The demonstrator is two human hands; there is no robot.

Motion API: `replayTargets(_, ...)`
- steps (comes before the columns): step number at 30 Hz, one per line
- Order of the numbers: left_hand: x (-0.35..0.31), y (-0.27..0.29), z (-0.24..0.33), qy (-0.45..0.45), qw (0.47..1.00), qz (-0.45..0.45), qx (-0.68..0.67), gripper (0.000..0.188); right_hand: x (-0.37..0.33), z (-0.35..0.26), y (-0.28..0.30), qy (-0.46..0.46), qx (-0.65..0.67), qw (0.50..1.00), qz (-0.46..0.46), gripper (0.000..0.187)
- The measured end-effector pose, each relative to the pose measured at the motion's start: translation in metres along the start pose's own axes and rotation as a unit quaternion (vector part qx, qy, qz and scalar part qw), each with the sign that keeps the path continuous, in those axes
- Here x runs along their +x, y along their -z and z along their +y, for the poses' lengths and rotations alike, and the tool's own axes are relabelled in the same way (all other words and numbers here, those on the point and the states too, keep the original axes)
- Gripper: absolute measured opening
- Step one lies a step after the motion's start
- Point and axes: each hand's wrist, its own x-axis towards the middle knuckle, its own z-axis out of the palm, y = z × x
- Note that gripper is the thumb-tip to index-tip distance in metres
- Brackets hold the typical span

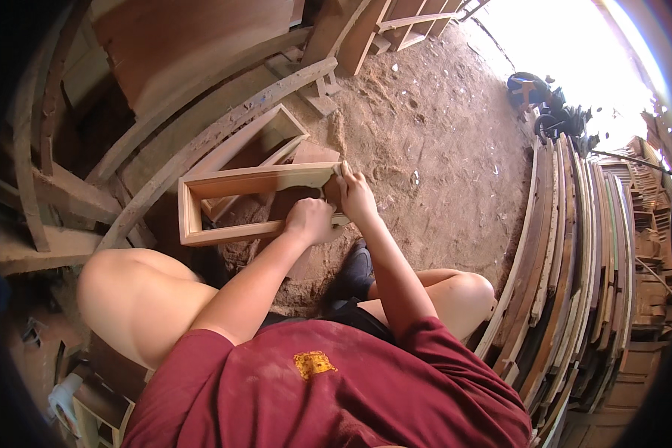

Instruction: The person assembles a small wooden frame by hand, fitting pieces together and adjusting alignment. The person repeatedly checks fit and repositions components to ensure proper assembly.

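A pale rectangular wooden frame (239,180) lies across in front of me at a slight tilt, its far-right end between my hands. My right hand (357,196) is closed on that end, with fingers at the upper corner. Just left of it, my left hand (310,221) is curled into a fist at the inner side of the same end. Whatever its fingers hold, if anything, is hidden beneath them. A second wooden frame (254,138) stands behind the first, partly covered by it.
Long weathered wooden beams (228,119) run along the left, with a large brown panel (179,52) behind them. To the right stands a row of upright boards (567,276). Sandy, dusty ground (440,164) stretches ahead. A motorbike (556,116) is parked by the bright opening.
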Motion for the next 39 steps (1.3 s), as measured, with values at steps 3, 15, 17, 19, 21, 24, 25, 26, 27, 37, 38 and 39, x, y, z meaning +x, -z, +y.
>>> replayTargets(3, 0.001, 0.000, -0.001, 0.004, 1.000, 0.004, -0.001, 0.050, 0.009, 0.002, -0.001, -0.003, -0.007, 1.000, -0.015, 0.035)
replayTargets(15, 0.003, 0.003, 0.002, 0.007, 1.000, -0.018, -0.025, 0.045, 0.011, -0.001, 0.001, -0.004, -0.047, 0.998, -0.038, 0.048)
replayTargets(17, 0.001, 0.000, -0.003, 0.004, 1.000, 0.000, -0.025, 0.045, 0.007, -0.005, 0.002, 0.002, -0.058, 0.997, -0.056, 0.053)
replayTargets(19, -0.001, -0.002, -0.005, 0.005, 1.000, -0.008, -0.003, 0.046, -0.013, -0.005, 0.006, -0.001, -0.070, 0.994, -0.086, 0.055)
replayTargets(21, 0.002, -0.001, -0.005, 0.008, 1.000, -0.015, 0.012, 0.046, -0.014, -0.002, 0.004, 0.002, -0.086, 0.993, -0.076, 0.057)
replayTargets(24, 0.002, 0.000, -0.004, 0.015, 0.999, -0.024, 0.016, 0.048, -0.008, -0.019, 0.006, -0.028, -0.110, 0.991, -0.070, 0.054)
replayTargets(25, 0.002, 0.003, -0.001, 0.011, 1.000, -0.019, 0.010, 0.048, 0.000, -0.024, 0.008, -0.043, -0.113, 0.991, -0.063, 0.053)
replayTargets(26, 0.002, 0.002, 0.001, 0.008, 1.000, -0.011, 0.004, 0.048, 0.008, -0.024, 0.010, -0.057, -0.118, 0.990, -0.055, 0.051)
replayTargets(27, 0.002, 0.000, 0.002, 0.000, 1.000, -0.003, -0.005, 0.048, 0.012, -0.020, 0.007, -0.055, -0.128, 0.989, -0.056, 0.050)
replayTargets(37, 0.000, 0.002, -0.002, 0.019, 1.000, 0.004, -0.021, 0.051, -0.010, -0.023, -0.001, -0.022, -0.112, 0.993, -0.017, 0.052)
replayTargets(38, 0.000, 0.001, -0.002, 0.012, 0.999, 0.019, -0.034, 0.052, 0.002, -0.022, 0.000, -0.048, -0.117, 0.991, -0.034, 0.054)
replayTargets(39, 0.000, 0.000, -0.001, 0.012, 0.999, 0.007, -0.035, 0.052, 0.006, -0.021, -0.002, -0.051, -0.124, 0.990, -0.030, 0.055)
